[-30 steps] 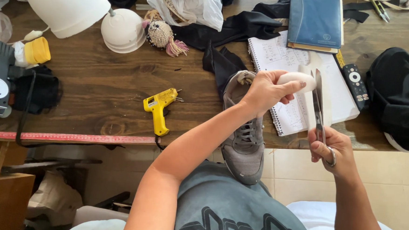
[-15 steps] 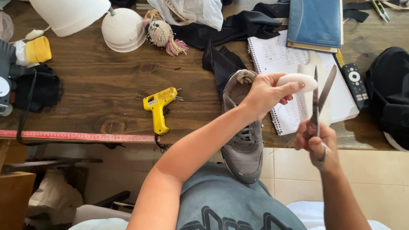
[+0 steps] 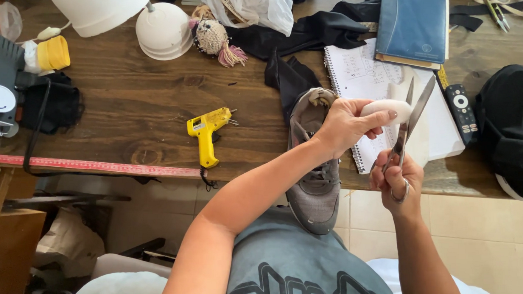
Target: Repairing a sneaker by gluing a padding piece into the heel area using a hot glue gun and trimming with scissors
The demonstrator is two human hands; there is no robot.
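Left hand: the left hand (image 3: 343, 126) is clenched round a white foam-like piece (image 3: 386, 108), its grip holding that piece up above the table, just over the heel of a grey shoe (image 3: 315, 162).
Right hand: the right hand (image 3: 396, 181) grasps a pair of scissors (image 3: 411, 116) by the handle loops, blades pointing to the far side and standing apart in a narrow V just right of the white piece.
Step in hand: it looks like trimming the white piece, with the blades set at its right end but not yet seen to bite.
Next move calls for: a steady hold on the piece and the blades fed squarely onto its edge, fingertips kept out of the V.
Shoe: rests with its heel on the table's near edge and its toe down on the person's lap.
Nearby: a spiral notebook (image 3: 361, 71) lies under the hands, a yellow glue gun (image 3: 206, 129) to the left, a remote control (image 3: 460, 112) to the right.
Change from the earlier frame: the scissors were closed and upright a second ago; now the blades stand open and nearer the white piece, which the left hand has kept in place.
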